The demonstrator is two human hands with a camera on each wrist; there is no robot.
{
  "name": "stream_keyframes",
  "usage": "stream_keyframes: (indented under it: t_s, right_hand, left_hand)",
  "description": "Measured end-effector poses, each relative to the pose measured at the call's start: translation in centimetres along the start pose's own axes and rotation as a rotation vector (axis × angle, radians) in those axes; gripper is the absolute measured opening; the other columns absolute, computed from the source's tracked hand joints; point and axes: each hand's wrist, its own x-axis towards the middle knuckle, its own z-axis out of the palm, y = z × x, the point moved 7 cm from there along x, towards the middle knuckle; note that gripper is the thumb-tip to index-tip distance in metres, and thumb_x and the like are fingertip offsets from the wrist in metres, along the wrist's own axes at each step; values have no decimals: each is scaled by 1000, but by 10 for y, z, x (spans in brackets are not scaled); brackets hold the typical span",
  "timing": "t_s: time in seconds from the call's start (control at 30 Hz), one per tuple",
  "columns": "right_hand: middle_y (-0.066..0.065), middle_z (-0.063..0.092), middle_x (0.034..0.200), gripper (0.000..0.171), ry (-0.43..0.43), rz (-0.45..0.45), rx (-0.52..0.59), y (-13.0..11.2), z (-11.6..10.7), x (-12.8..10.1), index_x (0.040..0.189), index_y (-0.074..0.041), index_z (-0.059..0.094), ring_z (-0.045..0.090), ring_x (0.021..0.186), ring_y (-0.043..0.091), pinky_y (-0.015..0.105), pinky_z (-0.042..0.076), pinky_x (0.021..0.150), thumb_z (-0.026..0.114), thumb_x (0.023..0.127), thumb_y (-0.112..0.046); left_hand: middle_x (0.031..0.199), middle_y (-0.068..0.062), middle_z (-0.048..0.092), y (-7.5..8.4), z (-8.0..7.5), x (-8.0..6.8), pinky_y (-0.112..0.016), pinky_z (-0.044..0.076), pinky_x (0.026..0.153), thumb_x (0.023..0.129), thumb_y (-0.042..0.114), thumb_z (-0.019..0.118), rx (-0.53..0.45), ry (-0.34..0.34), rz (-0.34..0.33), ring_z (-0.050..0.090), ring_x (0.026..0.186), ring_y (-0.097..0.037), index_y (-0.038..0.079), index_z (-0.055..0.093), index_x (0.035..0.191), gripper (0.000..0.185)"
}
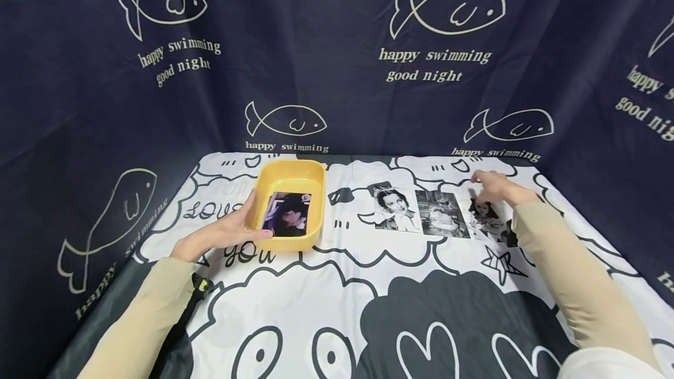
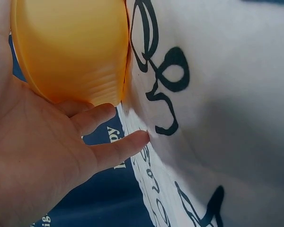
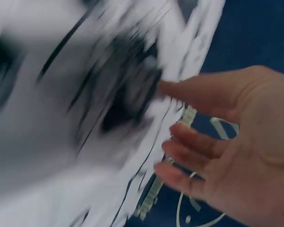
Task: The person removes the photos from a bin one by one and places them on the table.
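Observation:
A yellow tray stands at the left of the table with one dark photo lying in it. My left hand rests against the tray's near-left corner from outside, thumb up along the wall and fingers fairly straight. In the left wrist view the tray's wall lies in the palm of the left hand. Three black-and-white photos lie in a row at the right. My right hand hovers with spread fingers over the rightmost photo, fingertips at its far edge. In the right wrist view the right hand and photo are blurred.
The other two photos, a portrait and a darker scene, lie flat between the tray and my right hand. A white cloth with black cartoon print covers the table. Dark blue fish-print curtains close in the back and both sides.

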Motion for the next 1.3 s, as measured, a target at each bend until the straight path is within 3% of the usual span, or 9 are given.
stream_keyframes:
  t_s: [0.13, 0.27, 0.47, 0.63, 0.9, 1.13, 1.3]
  right_hand:
    - [34, 62, 107, 51, 73, -161, 229, -41, -10, 11, 125, 9, 49, 62, 90, 33, 39, 52, 77, 69, 83, -10]
    - [32, 60, 114, 47, 69, -233, 478, -88, -17, 22, 131, 6, 47, 62, 87, 14, 23, 53, 72, 64, 90, -8]
    - [27, 62, 112, 41, 81, -312, 668, -156, -19, 46, 132, 0, 51, 63, 79, 6, 21, 54, 69, 61, 92, -5]
    - [22, 63, 115, 40, 55, -367, 714, -208, -15, 65, 131, -6, 55, 64, 83, 11, 24, 54, 71, 63, 92, -6]
    - [20, 63, 112, 42, -30, -457, 738, -283, -3, 80, 129, -6, 56, 66, 95, 24, 32, 55, 80, 65, 88, -1]
    - [25, 62, 118, 42, -89, -527, 687, -333, 14, 90, 128, -8, 58, 66, 100, 27, 36, 56, 86, 66, 87, 0]
    - [26, 60, 123, 44, -149, -560, 627, -361, 28, 94, 129, -7, 58, 62, 101, 26, 31, 53, 85, 67, 86, 1]
  left_hand:
    - [161, -22, -8, 1, 1, 2, -65, 9, 117, 85, 52, 67, -6, -1, 9, 7, 148, -43, 12, -23, 151, 120]
    - [161, -23, -8, 3, 1, 2, -64, 9, 118, 85, 52, 68, -10, 1, 12, 8, 148, -43, 11, -23, 151, 120]
    - [161, -24, -7, 3, 0, 2, -64, 10, 117, 84, 52, 68, -8, -1, 18, 8, 148, -44, 9, -23, 151, 120]
    - [161, -25, -5, 3, -1, 2, -63, 11, 118, 85, 51, 68, 0, 3, 19, 11, 147, -44, 9, -23, 151, 119]
    - [160, -27, -1, 1, -2, 2, -65, 13, 117, 85, 52, 67, 10, 12, 21, 13, 146, -45, 12, -24, 151, 119]
    - [160, -28, 1, 0, -2, 0, -64, 13, 117, 85, 51, 67, 15, 15, 9, 14, 146, -45, 11, -23, 151, 119]
    - [160, -27, -1, -2, -1, 0, -63, 12, 118, 84, 54, 67, 11, 8, 5, 13, 147, -45, 10, -23, 151, 121]
